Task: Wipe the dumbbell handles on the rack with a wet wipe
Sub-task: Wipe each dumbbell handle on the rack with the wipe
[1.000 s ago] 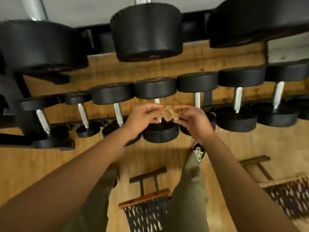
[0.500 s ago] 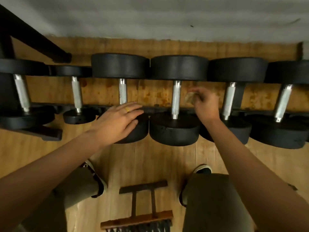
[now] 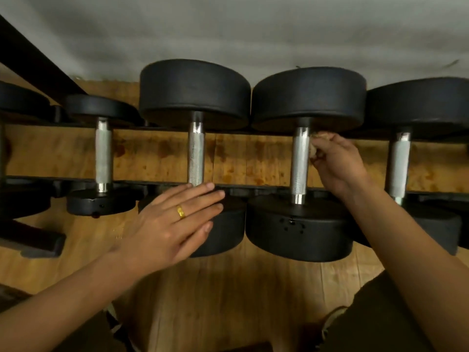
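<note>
Several black dumbbells with knurled steel handles lie across the low rack (image 3: 243, 185). My right hand (image 3: 338, 165) pinches a crumpled brownish wet wipe (image 3: 314, 148) and holds it against the right side of one dumbbell handle (image 3: 300, 161), near its upper end. My left hand (image 3: 175, 223), wearing a gold ring, lies flat with straight fingers on the near head of the neighbouring dumbbell (image 3: 223, 229), just below that dumbbell's handle (image 3: 196, 156). Most of the wipe is hidden inside my fingers.
More dumbbells sit to the left (image 3: 103, 153) and right (image 3: 399, 163). A black rack leg (image 3: 38, 243) stands on the wooden floor at the lower left. A grey wall runs behind the rack. My knees and a shoe show at the bottom edge.
The view has closed in on the rack. My right hand moved left with the wipe onto the handle; before that both hands held the wipe. My left hand stays flat on the dumbbell head.
</note>
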A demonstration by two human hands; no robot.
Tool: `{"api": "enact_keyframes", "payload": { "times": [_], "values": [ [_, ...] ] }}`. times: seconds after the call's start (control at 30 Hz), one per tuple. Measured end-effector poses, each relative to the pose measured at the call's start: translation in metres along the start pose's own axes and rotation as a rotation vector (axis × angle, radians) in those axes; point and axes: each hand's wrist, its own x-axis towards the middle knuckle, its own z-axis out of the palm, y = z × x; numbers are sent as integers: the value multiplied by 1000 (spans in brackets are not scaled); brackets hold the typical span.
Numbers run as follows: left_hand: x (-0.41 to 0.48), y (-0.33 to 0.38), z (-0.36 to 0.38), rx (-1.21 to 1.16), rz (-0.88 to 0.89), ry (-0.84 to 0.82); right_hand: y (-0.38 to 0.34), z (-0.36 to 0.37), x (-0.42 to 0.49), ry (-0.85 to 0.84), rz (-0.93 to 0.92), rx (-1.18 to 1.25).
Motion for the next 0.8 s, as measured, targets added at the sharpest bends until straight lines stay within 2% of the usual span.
{"api": "enact_keyframes", "payload": {
  "times": [0.23, 0.37, 0.43, 0.8],
  "values": [
    [3, 1, 0, 1, -13, 21, -6, 2, -7, 15, -24, 24],
    [4, 3, 0, 30, -19, 16, -7, -4, -25, -74, -22, 60],
    [3, 4, -1, 61, -21, -7, -6, -3, -30, -68, -23, 61],
    [6, 10, -17, 333, 237, -229, -1, 2, -28, 60, -137, -182]
  ]
}}
